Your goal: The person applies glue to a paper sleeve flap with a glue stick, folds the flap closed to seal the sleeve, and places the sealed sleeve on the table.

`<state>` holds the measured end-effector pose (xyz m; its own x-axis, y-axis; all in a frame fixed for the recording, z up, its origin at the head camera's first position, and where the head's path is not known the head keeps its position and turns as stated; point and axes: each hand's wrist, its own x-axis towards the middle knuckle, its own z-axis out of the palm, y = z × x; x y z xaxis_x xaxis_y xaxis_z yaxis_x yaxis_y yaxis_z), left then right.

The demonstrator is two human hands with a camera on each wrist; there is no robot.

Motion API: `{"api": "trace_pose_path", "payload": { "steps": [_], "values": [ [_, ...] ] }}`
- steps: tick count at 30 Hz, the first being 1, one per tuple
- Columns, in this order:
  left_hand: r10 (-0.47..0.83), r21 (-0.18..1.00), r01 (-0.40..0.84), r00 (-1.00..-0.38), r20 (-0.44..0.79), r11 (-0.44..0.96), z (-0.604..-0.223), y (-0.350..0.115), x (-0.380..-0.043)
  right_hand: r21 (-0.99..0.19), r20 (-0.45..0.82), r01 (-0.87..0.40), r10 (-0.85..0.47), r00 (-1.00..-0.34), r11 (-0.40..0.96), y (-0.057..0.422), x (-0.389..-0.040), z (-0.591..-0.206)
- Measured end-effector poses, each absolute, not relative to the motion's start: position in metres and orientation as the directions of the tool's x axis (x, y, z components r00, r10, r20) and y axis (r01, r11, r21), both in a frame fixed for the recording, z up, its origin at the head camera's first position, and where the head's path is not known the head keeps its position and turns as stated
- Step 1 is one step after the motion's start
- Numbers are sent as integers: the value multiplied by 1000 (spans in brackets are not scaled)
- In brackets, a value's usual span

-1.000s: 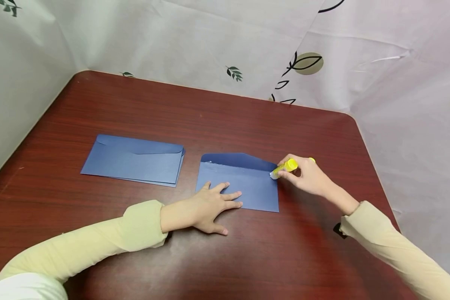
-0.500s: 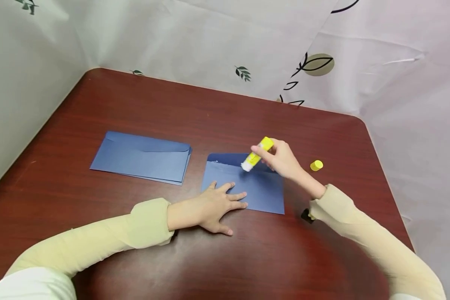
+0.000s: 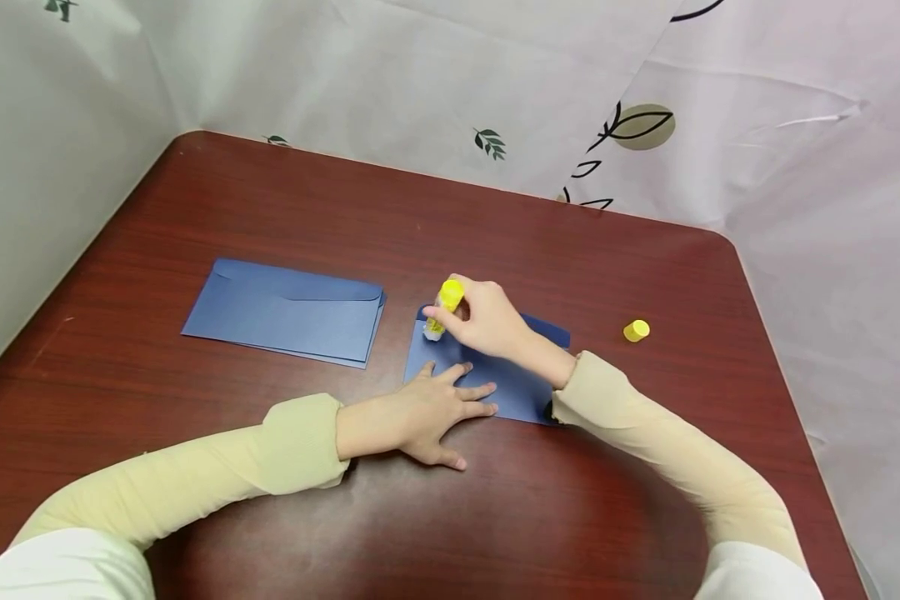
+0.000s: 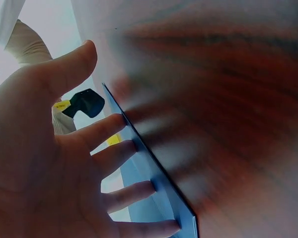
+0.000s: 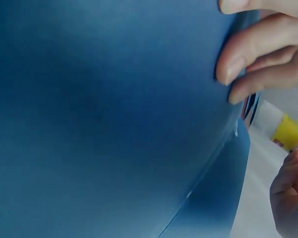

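A blue envelope lies with its flap raised at the far side, partly covered by both hands. Spread fingers of my left hand press on its near left part; the left wrist view shows those fingertips against the envelope's edge. My right hand pinches a yellow and white glue stick, its white tip down at the envelope's upper left, near the flap fold. Whitish traces of glue run along that fold in the right wrist view, where the glue stick appears at the right edge.
Two or more blue envelopes are stacked on the left of the reddish-brown table. The yellow glue cap stands to the right. Pale printed sheeting borders the back and sides.
My right hand has carried the glue stick leftward, from the envelope's right end to its left end. The cap beside it has come into full view. My left hand stays pressed on the envelope.
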<state>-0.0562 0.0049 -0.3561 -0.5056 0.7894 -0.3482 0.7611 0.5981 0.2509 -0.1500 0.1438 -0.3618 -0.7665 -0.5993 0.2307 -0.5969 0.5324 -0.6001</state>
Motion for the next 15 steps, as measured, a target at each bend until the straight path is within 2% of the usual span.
{"api": "trace_pose_path", "payload": {
  "steps": [5,10,15],
  "values": [
    [790,235,768,-508,-344,596,-356,4,-56,-506,240,-671,-659,-713,542,132,-148,-365],
    [793,230,772,-509,-333,592,-356,3,-56,-477,209,-674,-672,-711,564,128,-145,-365],
    [795,225,776,-507,-333,590,-358,3,-56,-496,209,-663,-664,-718,561,131,-142,-368]
  ]
}}
